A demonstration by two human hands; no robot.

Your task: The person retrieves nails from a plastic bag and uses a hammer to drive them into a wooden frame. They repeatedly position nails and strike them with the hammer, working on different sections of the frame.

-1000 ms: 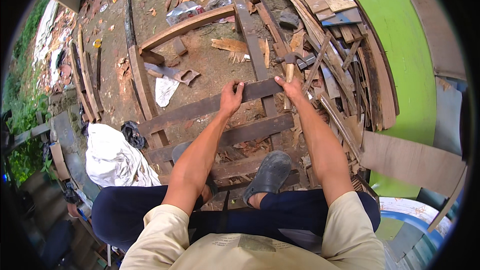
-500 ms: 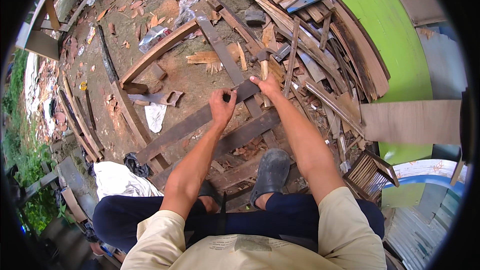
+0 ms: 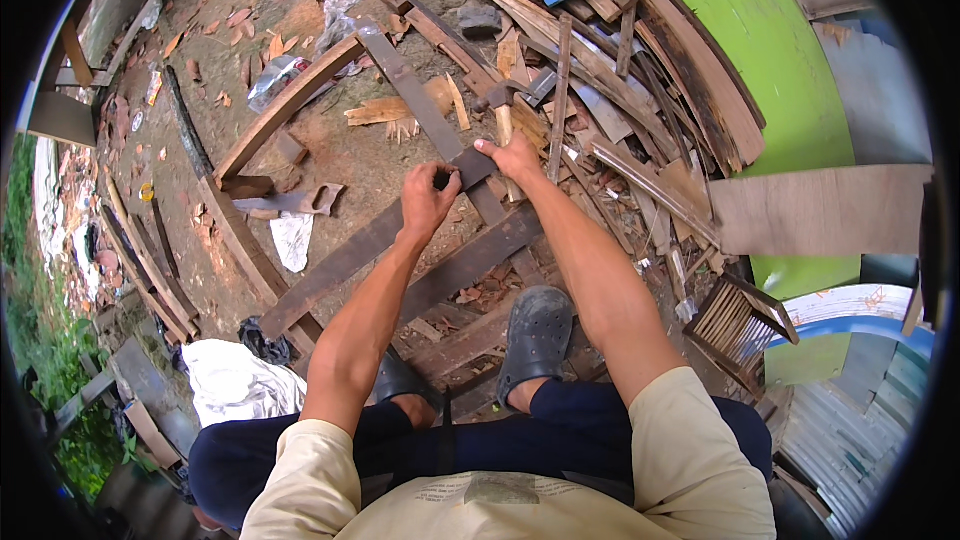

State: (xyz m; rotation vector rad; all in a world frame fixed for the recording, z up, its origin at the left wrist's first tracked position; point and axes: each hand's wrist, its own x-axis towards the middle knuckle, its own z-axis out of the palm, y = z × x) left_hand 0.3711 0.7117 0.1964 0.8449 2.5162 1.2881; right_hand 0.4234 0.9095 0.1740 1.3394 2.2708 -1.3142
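My right hand (image 3: 514, 157) is wrapped round the wooden handle of a claw hammer (image 3: 503, 118), its metal head pointing away from me. That hand's thumb rests at the end of a dark brown plank (image 3: 375, 245), which lies slantwise across a wooden frame (image 3: 408, 90) on the ground. Beside it, my left hand (image 3: 428, 202) is closed in a curl over the same plank, fingertips brought together; whatever they hold, if anything, is too small to tell. A second dark plank (image 3: 470, 265) lies nearer my feet.
A handsaw (image 3: 300, 201) lies left of the frame, near a white cloth scrap (image 3: 292, 240). Scrap wood (image 3: 600, 70) is heaped at the far right beside a green panel (image 3: 790, 100). White fabric (image 3: 240, 380) lies near my left knee. My clog (image 3: 535, 335) stands close to the frame.
The whole view has shifted slightly, so the ground things sit further left and higher. Both hands keep nearly the same place on the plank, and the hammer stays in my right hand.
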